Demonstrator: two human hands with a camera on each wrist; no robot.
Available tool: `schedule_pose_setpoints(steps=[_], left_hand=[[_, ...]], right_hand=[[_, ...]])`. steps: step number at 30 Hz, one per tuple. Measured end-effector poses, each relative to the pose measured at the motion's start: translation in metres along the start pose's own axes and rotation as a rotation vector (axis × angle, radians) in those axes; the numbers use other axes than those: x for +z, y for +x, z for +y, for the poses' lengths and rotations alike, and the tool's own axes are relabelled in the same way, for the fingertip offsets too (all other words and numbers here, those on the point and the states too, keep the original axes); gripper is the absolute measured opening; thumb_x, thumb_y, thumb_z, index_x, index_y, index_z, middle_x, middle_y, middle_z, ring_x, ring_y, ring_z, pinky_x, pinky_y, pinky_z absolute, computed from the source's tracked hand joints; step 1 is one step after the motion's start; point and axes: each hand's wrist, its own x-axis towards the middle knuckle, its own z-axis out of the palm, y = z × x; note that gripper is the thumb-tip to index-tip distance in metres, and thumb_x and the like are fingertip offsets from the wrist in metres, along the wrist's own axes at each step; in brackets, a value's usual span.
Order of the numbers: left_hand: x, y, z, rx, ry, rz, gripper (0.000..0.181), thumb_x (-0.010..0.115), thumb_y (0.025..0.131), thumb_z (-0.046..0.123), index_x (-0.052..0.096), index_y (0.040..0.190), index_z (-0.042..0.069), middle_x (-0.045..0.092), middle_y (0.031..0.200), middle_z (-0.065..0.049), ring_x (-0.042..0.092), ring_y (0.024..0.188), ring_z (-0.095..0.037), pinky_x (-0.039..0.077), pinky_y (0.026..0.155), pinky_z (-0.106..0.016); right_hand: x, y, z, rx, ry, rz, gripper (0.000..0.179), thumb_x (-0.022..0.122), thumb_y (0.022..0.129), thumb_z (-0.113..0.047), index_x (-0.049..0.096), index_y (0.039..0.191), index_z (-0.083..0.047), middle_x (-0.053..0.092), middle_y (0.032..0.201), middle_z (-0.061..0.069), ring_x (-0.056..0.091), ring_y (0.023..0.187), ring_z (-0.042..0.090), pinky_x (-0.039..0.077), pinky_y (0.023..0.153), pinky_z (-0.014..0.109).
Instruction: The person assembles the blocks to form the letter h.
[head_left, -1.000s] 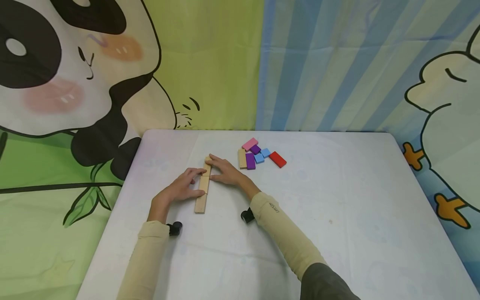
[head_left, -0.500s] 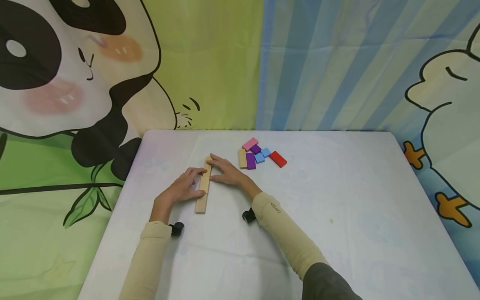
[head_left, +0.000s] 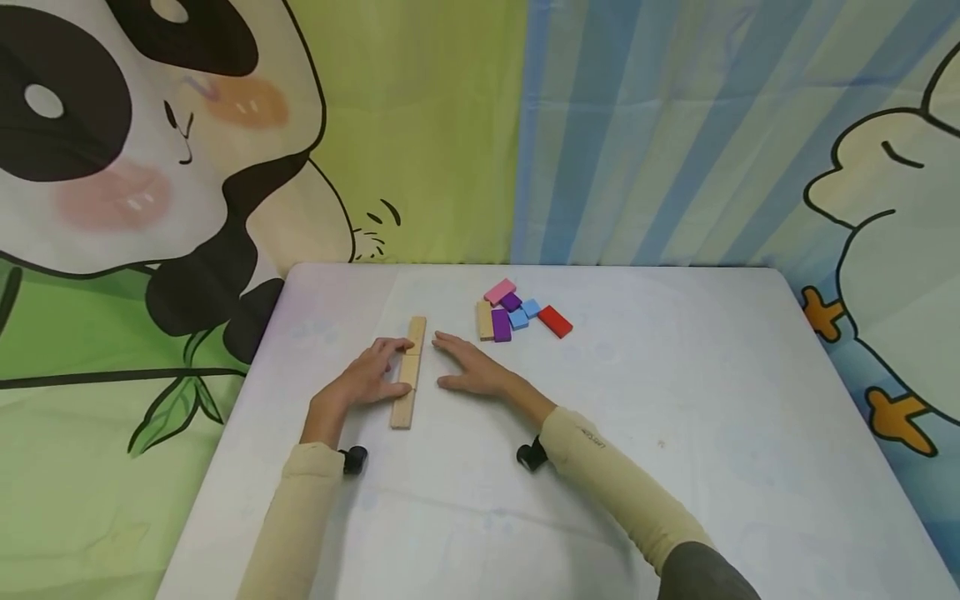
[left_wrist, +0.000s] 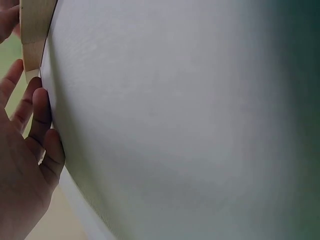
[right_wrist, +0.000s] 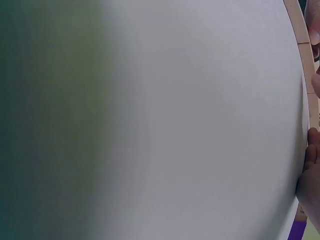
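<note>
Three plain wooden blocks [head_left: 408,369] lie end to end in a straight row on the left half of the table. My left hand [head_left: 358,377] touches the left side of this row with thumb and fingertips, its fingers spread and only slightly bent. To the right of the row, my right hand [head_left: 478,372] hovers apart from it, fingers loosely extended around nothing. In the left wrist view, part of the wooden row [left_wrist: 35,30] appears beyond the left fingers [left_wrist: 41,107]. The right wrist view catches the row [right_wrist: 306,62] along its right edge.
Behind the right hand is a loose group of small blocks: a pink block [head_left: 500,291], a wooden block [head_left: 484,321], purple blocks [head_left: 501,325], light blue blocks [head_left: 518,319] and a red block [head_left: 556,322]. They lie on the white table [head_left: 675,400], which meets a printed cloth backdrop.
My right hand has let go of the far end of the row and moved right, away from it. The left hand and the blocks have stayed about where they were.
</note>
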Motion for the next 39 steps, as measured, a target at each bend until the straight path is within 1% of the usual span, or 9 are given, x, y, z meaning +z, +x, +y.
schedule_pose_setpoints(steps=[5, 10, 13, 16, 21, 25, 29, 36, 39], left_hand=[[-0.001, -0.001, 0.001, -0.019, 0.011, 0.001, 0.074, 0.073, 0.085, 0.034, 0.034, 0.146, 0.020, 0.039, 0.142, -0.013, 0.054, 0.110, -0.030, 0.044, 0.092, -0.049], [0.000, -0.002, 0.002, -0.013, 0.009, -0.006, 0.074, 0.073, 0.085, 0.033, 0.034, 0.146, 0.018, 0.039, 0.142, -0.015, 0.054, 0.111, -0.031, 0.044, 0.092, -0.050], [0.000, -0.002, 0.002, -0.009, 0.005, -0.005, 0.074, 0.073, 0.085, 0.032, 0.033, 0.146, 0.018, 0.038, 0.142, -0.014, 0.053, 0.110, -0.030, 0.043, 0.091, -0.049], [0.000, -0.002, 0.002, -0.008, 0.000, -0.007, 0.073, 0.073, 0.086, 0.031, 0.033, 0.146, 0.019, 0.038, 0.142, -0.013, 0.052, 0.110, -0.030, 0.043, 0.092, -0.049], [0.000, -0.002, 0.003, -0.013, -0.006, -0.008, 0.073, 0.073, 0.086, 0.030, 0.033, 0.146, 0.019, 0.038, 0.143, -0.014, 0.053, 0.111, -0.030, 0.044, 0.091, -0.048], [0.000, -0.001, 0.003, -0.012, -0.004, -0.007, 0.074, 0.073, 0.085, 0.030, 0.033, 0.147, 0.019, 0.038, 0.143, -0.014, 0.053, 0.112, -0.030, 0.044, 0.092, -0.049], [-0.001, -0.001, 0.004, -0.006, 0.006, -0.009, 0.074, 0.073, 0.086, 0.031, 0.033, 0.146, 0.018, 0.038, 0.142, -0.014, 0.053, 0.111, -0.030, 0.044, 0.092, -0.049], [-0.003, -0.002, 0.005, -0.002, 0.010, -0.006, 0.072, 0.073, 0.086, 0.030, 0.034, 0.145, 0.016, 0.039, 0.140, -0.016, 0.052, 0.109, -0.031, 0.043, 0.092, -0.050], [-0.001, -0.002, 0.004, -0.017, 0.016, -0.015, 0.073, 0.073, 0.086, 0.031, 0.033, 0.146, 0.017, 0.038, 0.141, -0.015, 0.052, 0.110, -0.030, 0.043, 0.092, -0.049]], right_hand=[[-0.009, -0.021, 0.003, 0.010, 0.022, 0.007, 0.067, 0.063, 0.094, -0.030, 0.032, 0.151, -0.012, 0.031, 0.159, 0.003, 0.026, 0.149, 0.020, 0.023, 0.120, 0.039], [-0.033, -0.027, 0.012, 0.004, 0.011, 0.159, 0.059, 0.064, 0.093, -0.028, 0.043, 0.145, -0.008, 0.047, 0.146, 0.010, 0.043, 0.135, 0.027, 0.034, 0.113, 0.047], [-0.047, -0.025, 0.023, 0.043, -0.003, 0.238, 0.064, 0.067, 0.091, -0.029, 0.042, 0.145, -0.007, 0.046, 0.147, 0.013, 0.043, 0.131, 0.031, 0.035, 0.110, 0.050], [-0.057, -0.021, 0.037, 0.102, -0.024, 0.263, 0.073, 0.070, 0.089, -0.034, 0.037, 0.148, -0.008, 0.040, 0.151, 0.012, 0.040, 0.133, 0.032, 0.036, 0.110, 0.050], [-0.069, -0.013, 0.049, 0.160, -0.061, 0.223, 0.082, 0.072, 0.085, -0.039, 0.032, 0.150, -0.009, 0.037, 0.152, 0.011, 0.040, 0.134, 0.030, 0.037, 0.110, 0.048], [-0.077, -0.008, 0.043, 0.195, -0.100, 0.143, 0.088, 0.073, 0.084, -0.040, 0.027, 0.153, -0.011, 0.029, 0.157, 0.009, 0.032, 0.141, 0.031, 0.029, 0.115, 0.051], [-0.081, -0.004, 0.041, 0.202, -0.140, 0.086, 0.086, 0.073, 0.085, -0.036, 0.027, 0.154, -0.012, 0.020, 0.161, 0.008, 0.026, 0.145, 0.033, 0.023, 0.116, 0.056], [-0.081, -0.001, 0.040, 0.216, -0.152, 0.100, 0.085, 0.075, 0.083, -0.031, 0.030, 0.151, -0.008, 0.023, 0.156, 0.013, 0.035, 0.137, 0.031, 0.031, 0.112, 0.052], [-0.079, 0.000, 0.040, 0.239, -0.163, 0.100, 0.084, 0.076, 0.082, -0.034, 0.032, 0.149, -0.009, 0.025, 0.152, 0.015, 0.038, 0.131, 0.032, 0.036, 0.109, 0.049]])
